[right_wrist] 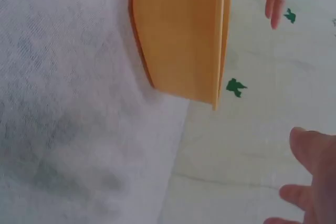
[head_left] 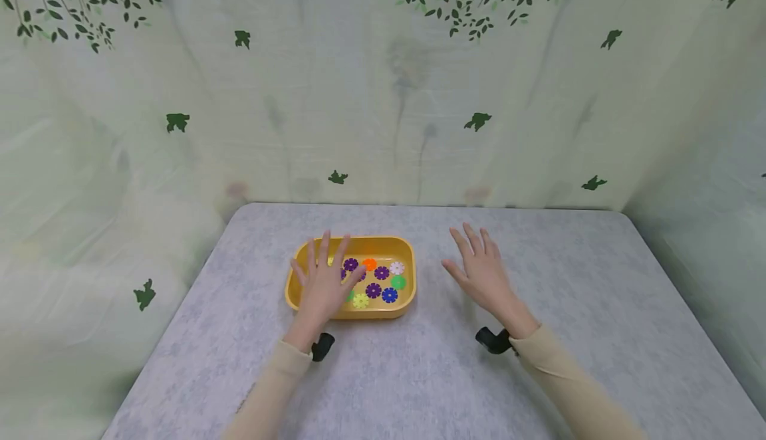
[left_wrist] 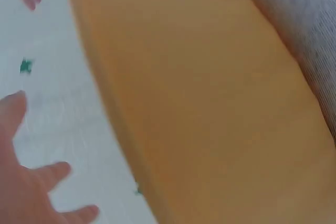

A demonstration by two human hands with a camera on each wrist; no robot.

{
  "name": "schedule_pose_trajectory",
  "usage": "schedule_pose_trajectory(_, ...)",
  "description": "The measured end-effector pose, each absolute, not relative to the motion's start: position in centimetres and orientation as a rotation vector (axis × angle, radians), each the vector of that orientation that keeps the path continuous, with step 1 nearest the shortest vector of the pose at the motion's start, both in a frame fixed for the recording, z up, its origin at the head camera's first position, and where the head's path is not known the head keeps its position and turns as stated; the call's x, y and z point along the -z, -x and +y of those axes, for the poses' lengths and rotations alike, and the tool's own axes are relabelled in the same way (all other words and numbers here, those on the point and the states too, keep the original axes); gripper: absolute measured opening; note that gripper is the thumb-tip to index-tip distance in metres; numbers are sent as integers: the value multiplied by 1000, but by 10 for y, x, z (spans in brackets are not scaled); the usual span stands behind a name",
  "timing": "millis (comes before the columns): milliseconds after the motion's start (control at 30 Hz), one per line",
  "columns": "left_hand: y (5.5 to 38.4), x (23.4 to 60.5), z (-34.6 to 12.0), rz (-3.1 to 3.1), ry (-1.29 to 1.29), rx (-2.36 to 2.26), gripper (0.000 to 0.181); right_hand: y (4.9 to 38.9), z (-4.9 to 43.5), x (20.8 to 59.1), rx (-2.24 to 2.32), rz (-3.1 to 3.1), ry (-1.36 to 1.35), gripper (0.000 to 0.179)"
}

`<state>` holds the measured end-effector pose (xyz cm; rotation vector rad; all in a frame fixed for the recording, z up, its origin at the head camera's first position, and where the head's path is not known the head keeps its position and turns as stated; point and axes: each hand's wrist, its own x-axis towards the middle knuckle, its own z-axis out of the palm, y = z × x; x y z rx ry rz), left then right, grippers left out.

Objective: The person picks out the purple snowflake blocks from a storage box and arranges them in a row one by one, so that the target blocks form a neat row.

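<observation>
A yellow tray (head_left: 409,304) with rounded corners stands on the table, left of the middle. Inside lie several small notched plastic discs: a purple disc (head_left: 374,290), an orange disc (head_left: 370,264), a blue disc (head_left: 389,295), a white disc (head_left: 397,268), a green disc (head_left: 397,282) and a light yellow disc (head_left: 361,301), among others. My left hand (head_left: 324,290) hovers over the tray's left part with its fingers spread, hiding some discs. To the right of the tray my right hand (head_left: 483,277) is held above the table, fingers spread, touching nothing. Both hands hold nothing.
A grey mottled table (head_left: 239,360) carries the tray. Behind and beside it hangs a pale curtain (head_left: 359,94) printed with leaves and birds. A black wrist camera (head_left: 493,340) sits under the right wrist, another black camera (head_left: 323,347) under the left.
</observation>
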<state>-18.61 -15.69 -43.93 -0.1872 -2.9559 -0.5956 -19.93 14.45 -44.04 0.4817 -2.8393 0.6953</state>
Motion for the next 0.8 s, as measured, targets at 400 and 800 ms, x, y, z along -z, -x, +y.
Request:
schedule_pose_trajectory(400, 193, 440, -229, -2394, 178, 1548, 45, 207, 94, 432, -1953, -2517, -639, 52)
schedule_pose_trajectory(800, 194, 461, -257, -2155, -48, 2314, 52, 230, 43, 455, -2494, -2387, -597, 50)
